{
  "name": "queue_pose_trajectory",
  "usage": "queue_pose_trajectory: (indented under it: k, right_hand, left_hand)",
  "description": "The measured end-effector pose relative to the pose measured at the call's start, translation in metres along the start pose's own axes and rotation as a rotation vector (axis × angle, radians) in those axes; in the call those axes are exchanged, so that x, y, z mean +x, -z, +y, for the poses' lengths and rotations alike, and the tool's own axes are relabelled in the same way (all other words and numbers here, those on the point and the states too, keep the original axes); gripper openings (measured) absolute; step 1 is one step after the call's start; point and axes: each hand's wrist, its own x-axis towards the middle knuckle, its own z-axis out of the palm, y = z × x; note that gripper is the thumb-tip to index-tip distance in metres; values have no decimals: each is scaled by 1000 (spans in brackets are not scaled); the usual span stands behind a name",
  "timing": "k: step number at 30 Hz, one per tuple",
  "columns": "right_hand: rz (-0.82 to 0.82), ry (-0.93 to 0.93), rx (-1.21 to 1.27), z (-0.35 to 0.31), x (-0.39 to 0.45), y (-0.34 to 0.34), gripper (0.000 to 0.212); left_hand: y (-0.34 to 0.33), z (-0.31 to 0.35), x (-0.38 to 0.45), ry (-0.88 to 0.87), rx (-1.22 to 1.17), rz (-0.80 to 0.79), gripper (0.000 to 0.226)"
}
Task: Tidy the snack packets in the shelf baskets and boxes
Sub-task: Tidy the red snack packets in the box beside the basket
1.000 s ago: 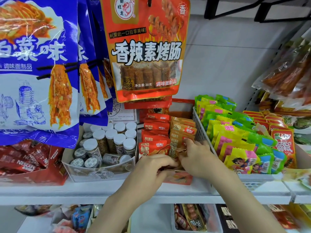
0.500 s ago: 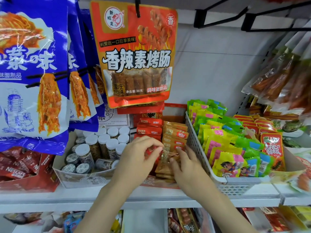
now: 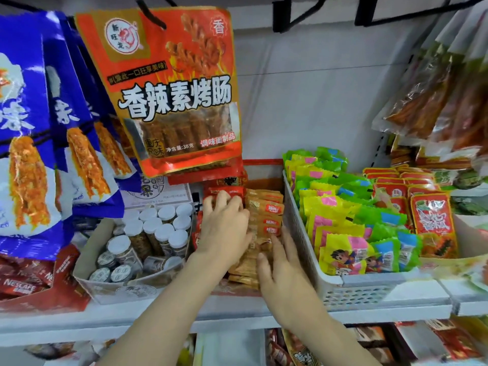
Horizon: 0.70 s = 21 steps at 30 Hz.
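The left hand (image 3: 224, 228) lies palm-down with fingers spread over the row of red packets (image 3: 224, 192) in the red box (image 3: 264, 165), pressing on them rather than closing around any. The right hand (image 3: 284, 268) is also flat and open, its fingertips (image 3: 274, 240) touching the front of the row of tan packets (image 3: 264, 210), which stand just beside the red ones in the same box; it grips nothing.

Touching the box on the right is a white basket (image 3: 356, 289) packed with yellow and green packets (image 3: 343, 225). On the left sits a cardboard tray (image 3: 111, 289) of white-capped jars (image 3: 158, 228). All stand on a white shelf (image 3: 79, 320). Above the box hangs a large orange bag (image 3: 179, 88), with blue bags (image 3: 34, 128) to its left. Red sachets (image 3: 427, 220) fill a box at far right.
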Motion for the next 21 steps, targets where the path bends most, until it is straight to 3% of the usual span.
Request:
queue_pose_trajectory:
  k: [8, 15, 18, 21]
  right_hand:
    - [75, 39, 164, 1, 1, 8, 69]
    - [207, 195, 300, -8, 0, 12, 84]
    - [191, 158, 383, -13, 1, 15, 71]
    - [218, 103, 384, -14, 3, 19, 41]
  left_hand:
    - [3, 1, -3, 34, -228, 74, 8]
    - [33, -11, -23, -49, -609, 88, 21]
    - [46, -14, -35, 33, -836, 122, 14]
    - [57, -21, -43, 93, -1013, 249, 13]
